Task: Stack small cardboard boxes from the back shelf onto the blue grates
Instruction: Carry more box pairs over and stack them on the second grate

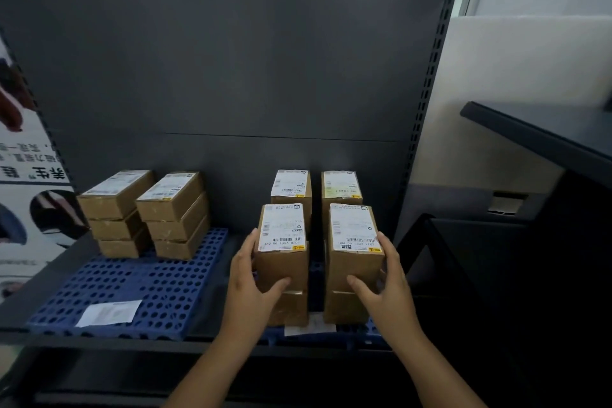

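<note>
My left hand (253, 278) grips the top small cardboard box (281, 242) of the front left stack. The top box (354, 242) of the front right stack is held by my right hand (384, 285). Both boxes carry white labels and rest on a lower box each, over the right blue grate (318, 333). Behind them stand two more stacks (291, 187) (341, 187). On the left blue grate (149, 288), two three-high stacks (116, 212) (174, 214) sit at its back.
The dark grey shelf back panel (231, 69) rises behind the boxes. A white paper label (109, 311) lies on the left grate. A dark counter (546, 132) juts in at the right. A poster (23, 175) hangs at the left.
</note>
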Tool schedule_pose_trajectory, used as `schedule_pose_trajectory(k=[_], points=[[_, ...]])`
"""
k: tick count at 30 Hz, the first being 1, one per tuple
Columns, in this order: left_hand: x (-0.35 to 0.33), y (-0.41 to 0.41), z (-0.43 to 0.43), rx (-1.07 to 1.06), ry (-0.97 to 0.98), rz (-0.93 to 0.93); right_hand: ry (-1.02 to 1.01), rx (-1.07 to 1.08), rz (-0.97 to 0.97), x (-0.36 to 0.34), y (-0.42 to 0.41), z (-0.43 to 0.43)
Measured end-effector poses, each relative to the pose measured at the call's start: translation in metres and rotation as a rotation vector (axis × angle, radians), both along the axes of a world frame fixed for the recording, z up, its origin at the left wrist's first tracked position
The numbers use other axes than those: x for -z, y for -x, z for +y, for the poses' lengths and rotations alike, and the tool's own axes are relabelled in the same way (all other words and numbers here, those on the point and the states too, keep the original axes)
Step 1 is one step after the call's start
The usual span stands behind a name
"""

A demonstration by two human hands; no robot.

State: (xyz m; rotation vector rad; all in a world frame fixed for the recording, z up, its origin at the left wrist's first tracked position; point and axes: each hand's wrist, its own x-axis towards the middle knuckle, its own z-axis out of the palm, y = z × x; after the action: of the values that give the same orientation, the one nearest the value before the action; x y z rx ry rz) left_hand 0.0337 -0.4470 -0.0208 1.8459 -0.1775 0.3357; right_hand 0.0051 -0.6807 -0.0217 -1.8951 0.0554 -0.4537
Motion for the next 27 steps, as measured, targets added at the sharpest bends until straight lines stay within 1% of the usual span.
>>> schedule_pose_trajectory(k=[2,4,9,16,21,24,27], points=[[0.003,-0.001,0.002,0.026,0.048,0.050,-0.042,-0.017,0.030,0.001,0.000,0.002],[0.007,-0.003,0.002,0.056,0.062,0.068,-0.037,-0.010,0.031,0.002,-0.001,0.005],[0.010,-0.010,-0.002,0.084,0.084,0.085,-0.040,-0.016,0.017,0.003,-0.010,0.016],[0.008,-0.021,-0.012,0.082,0.081,0.061,-0.061,0.011,0.006,0.002,-0.023,0.023],[0.012,-0.025,-0.010,0.104,0.119,0.070,-0.052,-0.012,0.052,0.005,-0.029,0.020],[0.016,-0.026,-0.006,0.123,0.161,0.105,-0.053,-0.037,0.070,0.005,-0.030,0.018],[0.023,-0.028,-0.001,0.161,0.162,0.147,-0.074,-0.055,0.082,0.008,-0.027,0.013]])
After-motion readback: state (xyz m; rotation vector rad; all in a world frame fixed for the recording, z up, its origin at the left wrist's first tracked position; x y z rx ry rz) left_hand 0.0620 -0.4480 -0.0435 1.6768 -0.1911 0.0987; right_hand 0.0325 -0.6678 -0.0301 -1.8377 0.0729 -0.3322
